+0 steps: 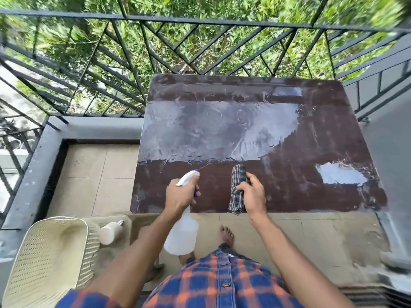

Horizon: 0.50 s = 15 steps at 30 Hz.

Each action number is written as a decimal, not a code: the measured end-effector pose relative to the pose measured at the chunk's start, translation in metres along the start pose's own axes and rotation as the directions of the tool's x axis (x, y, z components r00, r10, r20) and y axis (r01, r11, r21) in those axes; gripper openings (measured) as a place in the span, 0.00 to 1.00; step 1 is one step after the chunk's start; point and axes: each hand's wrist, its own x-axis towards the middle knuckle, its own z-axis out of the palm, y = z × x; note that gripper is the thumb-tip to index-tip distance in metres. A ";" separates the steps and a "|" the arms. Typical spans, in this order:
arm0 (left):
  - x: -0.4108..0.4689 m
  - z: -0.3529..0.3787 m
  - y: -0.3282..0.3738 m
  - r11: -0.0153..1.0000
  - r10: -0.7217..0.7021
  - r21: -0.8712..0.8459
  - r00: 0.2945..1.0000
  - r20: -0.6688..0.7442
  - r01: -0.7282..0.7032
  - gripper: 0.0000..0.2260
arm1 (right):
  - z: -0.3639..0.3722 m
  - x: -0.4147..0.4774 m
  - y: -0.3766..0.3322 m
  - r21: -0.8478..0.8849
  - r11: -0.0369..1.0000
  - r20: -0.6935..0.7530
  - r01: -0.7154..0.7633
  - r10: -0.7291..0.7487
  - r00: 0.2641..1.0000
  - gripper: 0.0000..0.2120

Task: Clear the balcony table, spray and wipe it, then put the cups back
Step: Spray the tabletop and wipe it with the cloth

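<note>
Progress check from the head view, the only one we have. The dark brown rectangular table carries only a cloth and a wet film, so we judge the clearing step done. No cups are in view anywhere, and we cannot tell where they were put.

A pale wet film covers the far and middle part of the table, with a separate wet patch near the right edge. The near strip and right side look dry and streaky. We judge spraying mostly done and wiping barely begun, if at all.

The left grip, a bare hand, is wrapped round the neck of the translucent white plastic spray bottle, fingers at the blue trigger. The nozzle points over the near strip, and a thin line of spray seems to leave it. The bottle's body hangs past the near table edge, above the floor.

The right grip pinches the folded blue-grey checked cloth. The cloth lies on the near strip just right of the nozzle, its tail at the table edge.

Off the table we see a cream perforated plastic chair at lower left. A small cream bottle-like vessel sits beside it on the tiled floor, and a black metal railing runs beyond the table.

What is left, as we judge it: finish spraying, wipe the whole top, bring the cups back.
</note>
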 end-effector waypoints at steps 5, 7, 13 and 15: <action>0.001 0.037 0.010 0.999 0.028 0.028 0.989 0.146 -0.033 0.21 | -0.023 0.005 0.000 0.065 0.998 -0.091 -0.025 0.031 0.995 0.19; -0.002 0.050 0.014 0.996 0.046 0.062 0.987 0.156 -0.057 0.21 | -0.033 0.005 -0.001 0.107 0.994 -0.099 -0.028 0.039 0.994 0.19; -0.002 0.083 0.026 0.997 0.030 0.068 0.981 0.194 -0.044 0.21 | -0.057 0.015 -0.002 0.185 0.982 -0.136 -0.028 0.053 0.989 0.25; -0.003 0.090 0.029 0.998 0.026 0.046 0.992 0.127 -0.032 0.21 | -0.064 0.019 -0.001 0.197 0.980 -0.135 -0.022 0.049 0.990 0.24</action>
